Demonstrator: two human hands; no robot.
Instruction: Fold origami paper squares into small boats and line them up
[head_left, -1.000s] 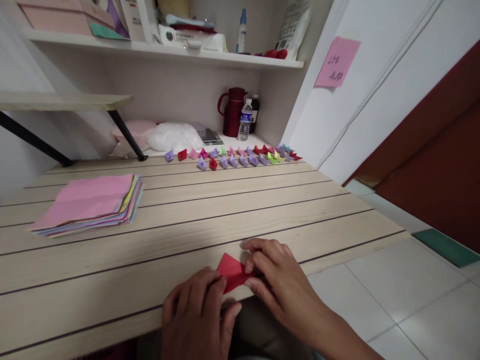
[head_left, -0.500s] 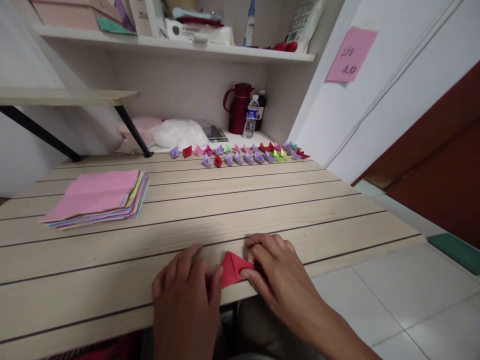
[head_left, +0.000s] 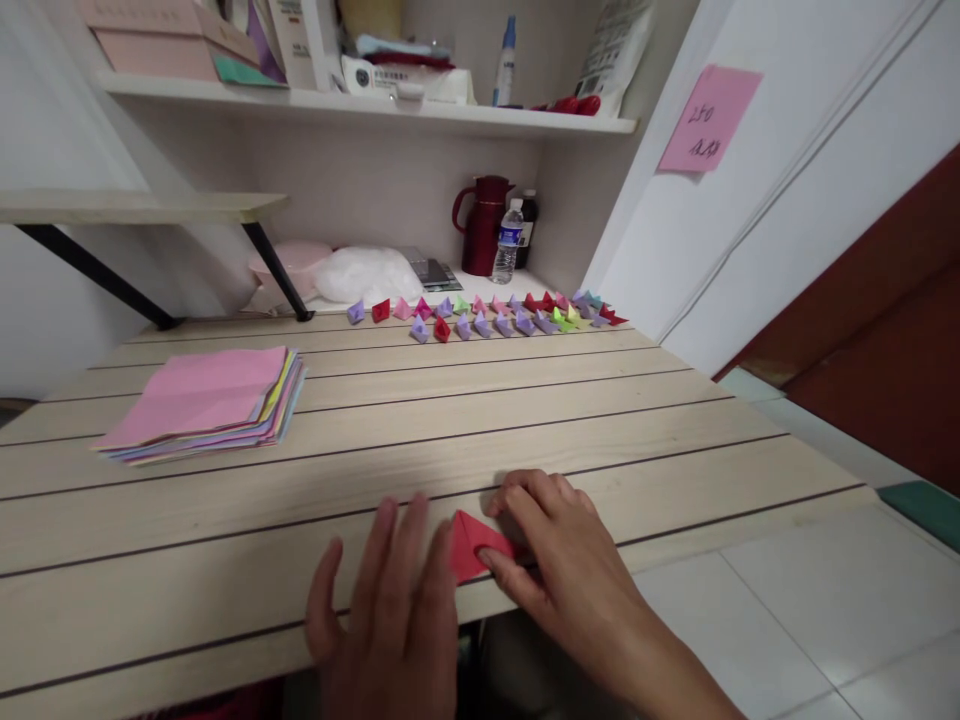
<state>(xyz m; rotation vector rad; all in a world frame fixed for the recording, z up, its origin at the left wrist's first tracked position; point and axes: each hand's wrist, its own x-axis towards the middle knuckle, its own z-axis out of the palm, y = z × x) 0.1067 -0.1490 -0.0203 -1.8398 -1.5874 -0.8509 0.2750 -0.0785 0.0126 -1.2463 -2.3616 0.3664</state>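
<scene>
A small folded red paper [head_left: 472,544] lies near the front edge of the wooden table [head_left: 450,430]. My left hand [head_left: 390,610] rests flat with fingers stretched out, pressing on the paper's left side. My right hand [head_left: 551,555] pinches the paper's right side between thumb and fingers. Most of the paper is covered by both hands.
A stack of coloured paper sheets [head_left: 206,403] lies at the left. Two rows of several small folded paper boats [head_left: 487,314] stand at the back. Behind them are a dark red jug [head_left: 484,225], a water bottle [head_left: 508,242] and a white bag [head_left: 371,275]. The tiled floor [head_left: 750,600] is to the right.
My left hand went from curled on the red paper to flat with fingers stretched out. The paper was folded smaller into a triangle. My right hand stayed on its right side.
</scene>
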